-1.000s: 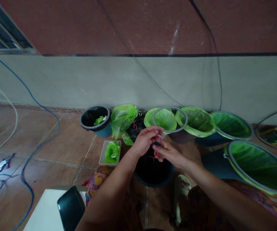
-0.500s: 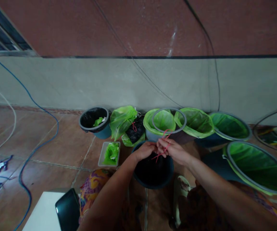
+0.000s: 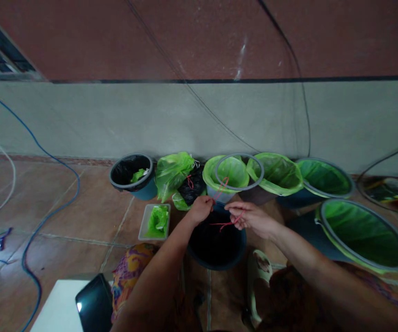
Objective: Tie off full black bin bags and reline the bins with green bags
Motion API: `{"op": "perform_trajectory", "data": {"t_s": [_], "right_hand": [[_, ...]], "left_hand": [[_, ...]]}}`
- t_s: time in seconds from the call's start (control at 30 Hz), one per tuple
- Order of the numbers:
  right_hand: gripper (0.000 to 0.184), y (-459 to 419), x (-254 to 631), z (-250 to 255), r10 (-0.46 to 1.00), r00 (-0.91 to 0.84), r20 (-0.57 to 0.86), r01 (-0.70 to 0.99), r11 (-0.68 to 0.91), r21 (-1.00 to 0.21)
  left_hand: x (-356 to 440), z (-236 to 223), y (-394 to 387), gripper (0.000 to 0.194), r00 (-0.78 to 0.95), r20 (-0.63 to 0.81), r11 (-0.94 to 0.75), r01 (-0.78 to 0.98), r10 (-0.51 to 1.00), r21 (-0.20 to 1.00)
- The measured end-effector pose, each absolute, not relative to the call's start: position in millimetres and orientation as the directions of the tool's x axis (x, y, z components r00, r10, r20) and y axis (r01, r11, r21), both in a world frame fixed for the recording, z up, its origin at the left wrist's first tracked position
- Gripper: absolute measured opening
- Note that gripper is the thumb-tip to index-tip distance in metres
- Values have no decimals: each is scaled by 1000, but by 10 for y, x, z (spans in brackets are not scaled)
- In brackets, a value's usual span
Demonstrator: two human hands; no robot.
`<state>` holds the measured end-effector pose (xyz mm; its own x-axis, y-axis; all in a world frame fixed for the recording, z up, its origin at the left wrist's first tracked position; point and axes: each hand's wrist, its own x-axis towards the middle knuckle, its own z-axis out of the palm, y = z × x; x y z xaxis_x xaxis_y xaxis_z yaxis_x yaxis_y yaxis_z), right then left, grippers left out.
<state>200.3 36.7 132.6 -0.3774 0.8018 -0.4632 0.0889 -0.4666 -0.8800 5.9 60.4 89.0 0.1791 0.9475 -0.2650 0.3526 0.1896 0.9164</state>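
Right over the dark bucket (image 3: 217,267), both hands are busy with red string (image 3: 227,224): the left hand (image 3: 201,210) has its fingers pinched tight on one bit, the right hand (image 3: 252,218) has its fingers curled closely round another, can't tell if it's one piece. No finished knot that I can see, so I'd call this half done, tops. Inside the bucket it's too dark to make anything out. Just right of it, a bin (image 3: 302,236) already has its green liner (image 3: 365,230). Left of the bucket sits a clear tub (image 3: 144,226) of crumpled green plastic. Beyond the bucket, a black bag (image 3: 195,188) already carries a red loop and a green bag (image 3: 172,173) looks tied off. Behind and right, three more bins (image 3: 286,202) look lined. Back left, a black-lined bin (image 3: 148,190) stands open, so maybe that's left.
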Motion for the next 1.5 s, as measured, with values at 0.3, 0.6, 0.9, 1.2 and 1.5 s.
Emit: {"op": "perform_trajectory", "data": {"t_s": [0.3, 0.6, 0.9, 1.2, 1.5], "right_hand": [[28, 549, 1886, 1318, 859, -359, -365, -205, -455, -867], [28, 554, 1919, 1078, 886, -143, -440, -182, -461, -869], [38, 379, 1843, 1040, 982, -61, -177, 667, -92, -740], [30, 276, 1821, 1043, 935, -328, -137, 866, 240, -440], [33, 165, 1709, 1165, 771, -563, -298, 748, 322, -581]], "left_hand": [[72, 1049, 475, 24, 687, -362, 53, 427, 630, 903], [37, 1068, 490, 22, 666, -297, 15, 394, 685, 919], [73, 997, 507, 23, 389, -371, 238, 349, 843, 907], [106, 945, 524, 21, 303, -406, 344, 237, 862, 908], [35, 962, 559, 18, 382, -279, 79, 461, 881, 884]]}}
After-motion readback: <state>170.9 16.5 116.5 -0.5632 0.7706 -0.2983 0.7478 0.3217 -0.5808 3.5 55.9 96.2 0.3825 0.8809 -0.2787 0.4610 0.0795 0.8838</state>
